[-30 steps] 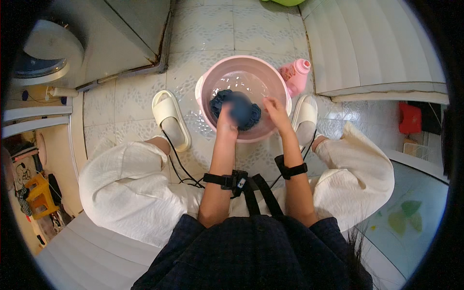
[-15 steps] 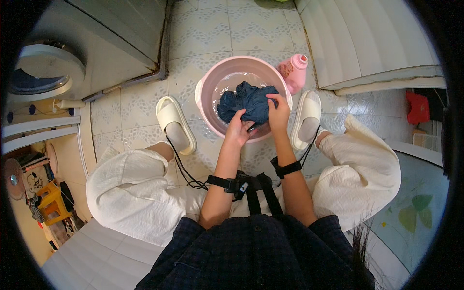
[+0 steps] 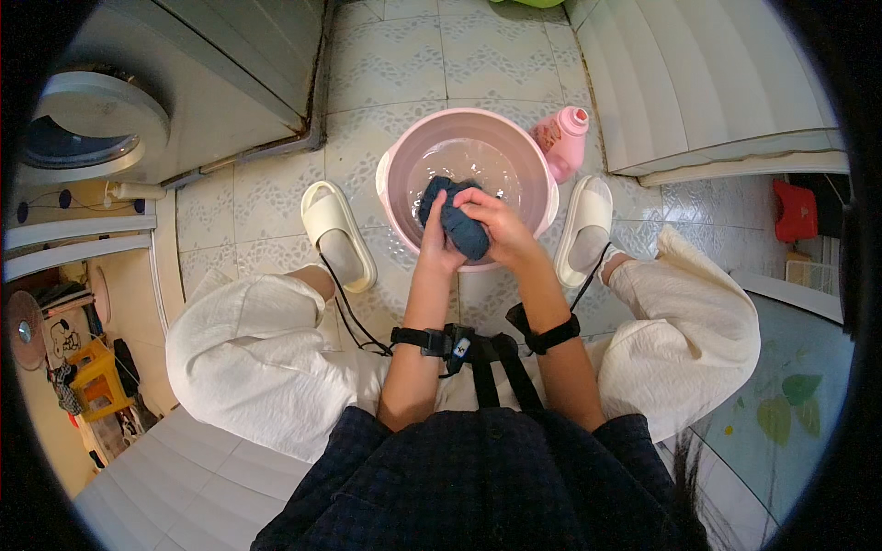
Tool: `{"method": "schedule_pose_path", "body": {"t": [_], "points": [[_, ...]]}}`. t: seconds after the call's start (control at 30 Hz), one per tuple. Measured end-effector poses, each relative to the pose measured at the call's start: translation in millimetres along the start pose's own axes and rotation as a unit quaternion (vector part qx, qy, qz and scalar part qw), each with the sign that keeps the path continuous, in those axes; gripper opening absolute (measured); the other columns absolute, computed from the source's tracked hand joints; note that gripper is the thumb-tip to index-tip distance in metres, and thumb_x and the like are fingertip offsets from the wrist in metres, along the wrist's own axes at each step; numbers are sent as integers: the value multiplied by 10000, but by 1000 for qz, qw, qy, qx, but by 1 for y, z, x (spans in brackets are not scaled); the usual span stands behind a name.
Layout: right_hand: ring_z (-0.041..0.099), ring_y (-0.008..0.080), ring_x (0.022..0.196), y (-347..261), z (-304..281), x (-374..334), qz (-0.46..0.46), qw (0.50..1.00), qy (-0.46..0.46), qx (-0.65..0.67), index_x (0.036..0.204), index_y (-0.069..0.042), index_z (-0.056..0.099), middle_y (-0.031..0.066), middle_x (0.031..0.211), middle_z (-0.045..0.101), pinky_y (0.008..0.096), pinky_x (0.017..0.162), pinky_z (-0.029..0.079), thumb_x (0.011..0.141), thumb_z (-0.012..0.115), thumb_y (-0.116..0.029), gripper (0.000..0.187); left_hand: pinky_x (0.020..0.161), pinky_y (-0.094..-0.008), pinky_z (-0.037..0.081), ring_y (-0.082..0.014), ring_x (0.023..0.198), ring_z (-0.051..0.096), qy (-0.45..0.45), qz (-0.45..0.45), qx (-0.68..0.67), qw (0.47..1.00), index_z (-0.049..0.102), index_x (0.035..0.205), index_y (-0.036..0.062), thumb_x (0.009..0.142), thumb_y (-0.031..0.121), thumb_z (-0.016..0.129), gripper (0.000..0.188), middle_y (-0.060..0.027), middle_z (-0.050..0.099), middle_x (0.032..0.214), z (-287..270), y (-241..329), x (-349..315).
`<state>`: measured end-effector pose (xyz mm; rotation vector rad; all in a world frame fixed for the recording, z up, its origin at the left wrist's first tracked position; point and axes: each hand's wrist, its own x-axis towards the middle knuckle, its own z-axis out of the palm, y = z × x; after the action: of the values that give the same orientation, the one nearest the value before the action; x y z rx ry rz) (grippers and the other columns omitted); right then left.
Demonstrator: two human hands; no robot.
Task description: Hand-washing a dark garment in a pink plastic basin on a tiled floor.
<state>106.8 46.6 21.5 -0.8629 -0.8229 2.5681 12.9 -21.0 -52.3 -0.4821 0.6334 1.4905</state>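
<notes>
A dark blue wet cloth [image 3: 467, 233] is bunched into a small bundle between my two hands, over the near side of a pink basin [image 3: 401, 156]. Shallow water with some bubbles lies in the basin. My left hand [image 3: 439, 241] cups the bundle from the left, thumb along its side. From the right, my right hand [image 3: 501, 226] wraps round it with the fingers curled over the top. What kind of cloth piece it is cannot be made out, since it is crumpled and partly hidden by my fingers.
A pink bottle [image 3: 564, 142] stands on the tiled floor against the basin's right side. My feet in cream slippers [image 3: 338, 234] flank the basin. A front-loading washing machine [image 3: 92, 124] is at the far left, a white panelled front [image 3: 680, 83] at the far right.
The cloth was spread loosely in the water; now it is gathered into a compact bundle nearer to me. My right hand has moved left and closed round it, meeting my left hand.
</notes>
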Motion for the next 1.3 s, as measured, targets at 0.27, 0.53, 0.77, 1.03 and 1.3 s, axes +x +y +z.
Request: {"method": "schedule_pose_path", "body": {"t": [0.27, 0.53, 0.77, 1.03, 1.3], "points": [[519, 249, 1065, 20, -68, 14, -142, 925, 260, -240, 1088, 65, 518, 207, 1075, 569, 338, 886, 417, 793, 653, -244, 449, 955, -478, 406, -310, 1062, 546, 140, 36, -84, 986, 482, 1182, 4, 898, 187, 370, 356, -178, 542, 1174, 11, -5, -10], [575, 368, 984, 54, -99, 29, 59, 918, 219, -324, 1115, 100, 515, 286, 1026, 588, 369, 871, 423, 759, 640, -467, 681, 957, -462, 413, -310, 1072, 529, 55, 53, -12, 997, 462, 1192, -2, 885, 121, 405, 335, -161, 526, 1180, -2, -27, 9], [581, 177, 783, 28, -89, 18, -259, 880, 362, -165, 1011, 67, 563, 77, 945, 620, 286, 729, 463, 914, 476, -176, 276, 822, -354, 442, -200, 991, 552, 44, -4, 167, 985, 545, 1094, 100, 844, 164, 585, 261, -76, 564, 1111, 13, -45, 2], [583, 171, 832, 29, -65, 10, -76, 963, 256, 28, 984, 28, 592, 90, 938, 611, 304, 758, 469, 898, 485, -178, 248, 911, -432, 432, -232, 1045, 555, -87, -17, -20, 996, 520, 1182, 97, 822, 456, 597, 514, -66, 579, 1137, 22, -19, -2], [530, 134, 830, 45, -66, 10, 32, 966, 174, -186, 994, -26, 513, 50, 897, 563, 258, 747, 437, 773, 679, -158, 307, 723, -365, 524, -235, 824, 627, 50, -11, 134, 990, 581, 998, 51, 757, 224, 667, 309, -112, 624, 935, -14, -18, 10]]}}
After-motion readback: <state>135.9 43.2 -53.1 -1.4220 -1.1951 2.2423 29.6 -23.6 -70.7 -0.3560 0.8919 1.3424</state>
